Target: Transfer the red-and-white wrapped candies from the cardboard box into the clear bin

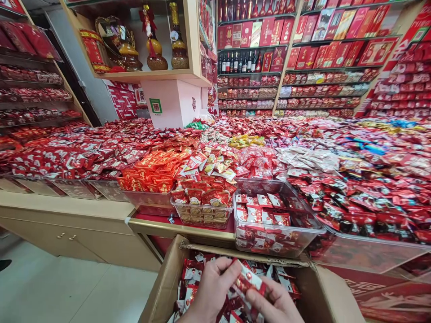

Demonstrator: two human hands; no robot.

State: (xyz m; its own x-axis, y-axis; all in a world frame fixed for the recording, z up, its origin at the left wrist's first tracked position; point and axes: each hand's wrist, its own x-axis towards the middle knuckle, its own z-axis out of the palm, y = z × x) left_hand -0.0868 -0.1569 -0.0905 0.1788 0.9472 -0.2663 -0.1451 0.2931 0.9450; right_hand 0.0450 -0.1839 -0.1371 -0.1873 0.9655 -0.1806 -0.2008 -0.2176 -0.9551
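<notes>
Red-and-white candy packets (248, 279) are held between my two hands, above an open cardboard box (163, 280) filled with similar packets (192, 271). My left hand (213, 287) pinches their upper left end between thumb and fingers. The thumb and fingers of my right hand (274, 298) close on their lower right side. Just behind the box, a clear plastic bin (279, 233) holds rows of red-and-white packets, with some of its inside bare at the right.
A clear basket of durian-labelled packets (205, 208) and a bin of orange-red packets (153, 175) stand left of the clear bin. Heaps of dark red packets (367, 206) lie to the right. The brass-coloured counter edge (182, 229) runs behind the box.
</notes>
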